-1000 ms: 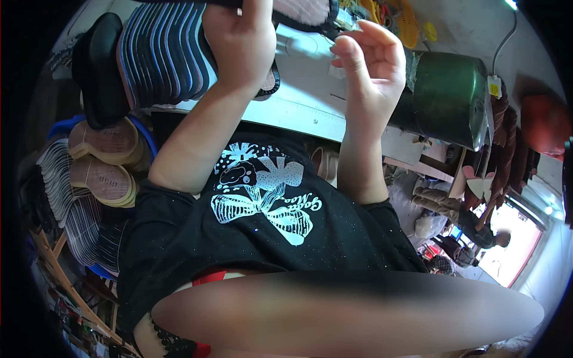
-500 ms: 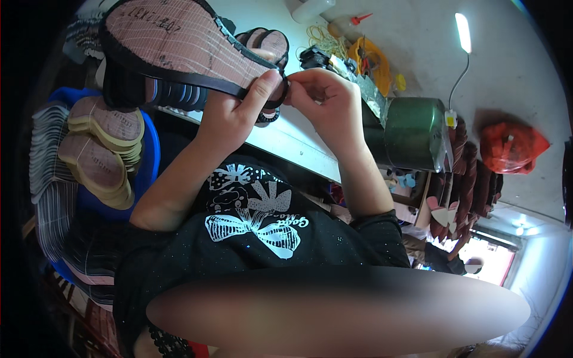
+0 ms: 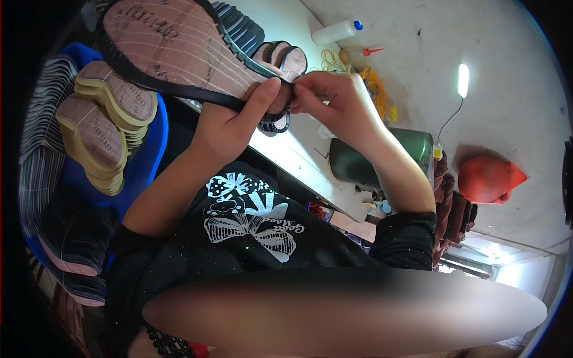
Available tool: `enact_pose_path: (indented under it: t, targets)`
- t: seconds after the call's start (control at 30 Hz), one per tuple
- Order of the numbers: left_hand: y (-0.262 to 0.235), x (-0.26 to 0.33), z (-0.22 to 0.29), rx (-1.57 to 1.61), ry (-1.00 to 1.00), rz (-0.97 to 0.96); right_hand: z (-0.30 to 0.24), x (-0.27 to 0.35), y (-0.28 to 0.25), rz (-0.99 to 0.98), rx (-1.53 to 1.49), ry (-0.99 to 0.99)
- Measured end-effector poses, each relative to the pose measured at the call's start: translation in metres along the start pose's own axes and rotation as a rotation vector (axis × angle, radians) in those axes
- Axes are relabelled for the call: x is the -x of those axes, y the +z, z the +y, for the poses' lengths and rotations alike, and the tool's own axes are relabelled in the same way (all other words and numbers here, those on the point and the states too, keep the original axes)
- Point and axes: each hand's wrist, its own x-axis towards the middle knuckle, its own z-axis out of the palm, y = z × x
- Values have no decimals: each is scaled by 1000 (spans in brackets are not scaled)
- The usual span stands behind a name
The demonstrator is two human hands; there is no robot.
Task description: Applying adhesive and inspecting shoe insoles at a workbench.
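Note:
A pink insole with thin pale lines, handwriting and a black edging strip is held up at the upper left. My left hand grips its narrow end, thumb on the pink face and the other fingers hidden beneath. At the tip of that end, my right hand pinches the black edging between thumb and fingertips. Behind the narrow end, several more pink insoles with dark rims stand on the white table. A row of dark pieces lies beyond the held one.
To my left, a blue tub holds bundles of yellow-edged insoles beside stacked grey and black ones. Past my right arm are a green cylinder, a white bottle, a yellow basket, a lamp and a red bag.
My right forearm has swung outward to the right, its fingers still at the narrow end. The insole is tilted slightly more. The surroundings have shifted in view as my head moved.

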Motion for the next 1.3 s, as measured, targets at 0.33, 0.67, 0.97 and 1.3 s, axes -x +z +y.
enact_pose_path:
  t: [0.33, 0.67, 0.97, 1.3]
  targets:
    - [-17, -5, -11, 250, -174, 95, 10, -39, 6, -43, -403, -46]
    - [-22, -19, -12, 238, -139, 165, 18, -56, 4, -228, -630, 177]
    - [-47, -24, -16, 64, -126, 353, 141, -101, -85, -191, -325, 709]
    - [-56, -30, -32, -18, -114, 441, 330, -157, -75, 197, -192, 975]
